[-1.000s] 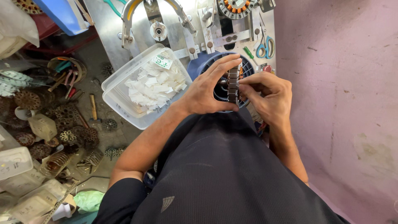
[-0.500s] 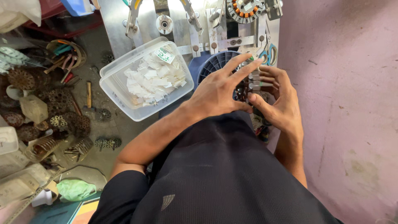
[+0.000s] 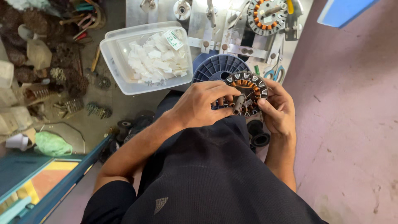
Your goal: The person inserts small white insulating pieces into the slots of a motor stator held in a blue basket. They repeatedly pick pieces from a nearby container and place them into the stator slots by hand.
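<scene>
A round motor stator (image 3: 248,86) with copper windings and a short metal shaft lies face up over my lap, held by both hands. My left hand (image 3: 203,103) covers its left side, fingers curled onto the windings near the shaft. My right hand (image 3: 278,108) grips its right rim, thumb on the outer edge. A blue ribbed plastic spool (image 3: 215,67) sits just behind the stator. My dark trousers fill the lower middle of the view.
A clear plastic tub (image 3: 117,70) of white paper slips stands to the upper left. A metal winding jig with another stator (image 3: 265,15) is at the top, scissors (image 3: 275,74) beside it. Old wound coils and scrap (image 3: 62,79) litter the floor at left. A pink wall is on the right.
The stator has turned from edge-on between my hands to face up. My hands have lowered towards my lap, and the view has tilted, bringing the tub closer.
</scene>
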